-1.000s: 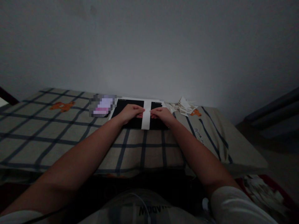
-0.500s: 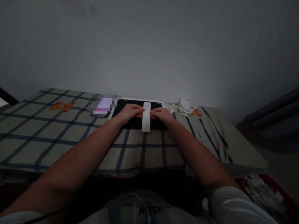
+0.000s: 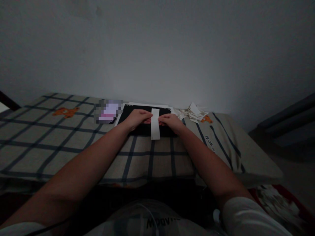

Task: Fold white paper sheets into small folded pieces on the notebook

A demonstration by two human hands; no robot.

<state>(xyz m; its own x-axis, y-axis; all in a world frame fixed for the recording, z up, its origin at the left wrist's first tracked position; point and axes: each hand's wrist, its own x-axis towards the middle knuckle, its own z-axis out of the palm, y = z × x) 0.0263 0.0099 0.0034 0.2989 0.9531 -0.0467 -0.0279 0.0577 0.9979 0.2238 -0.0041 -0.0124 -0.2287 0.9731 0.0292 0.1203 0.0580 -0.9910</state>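
A narrow white paper strip lies lengthwise across a black pad on a checked cloth. My left hand pinches the strip's left edge near its middle. My right hand pinches the right edge opposite. The strip's near end reaches just past the pad's front edge onto the cloth. The room is dim.
The surface is covered by a plaid cloth with bear prints. A pile of small white paper pieces lies to the right of the pad. A blurred pinkish object sits to its left. A wall stands right behind.
The white strip has slid toward me over the pad, its near end now lower on the cloth. Both hands stay pinched on its edges in nearly the same place.
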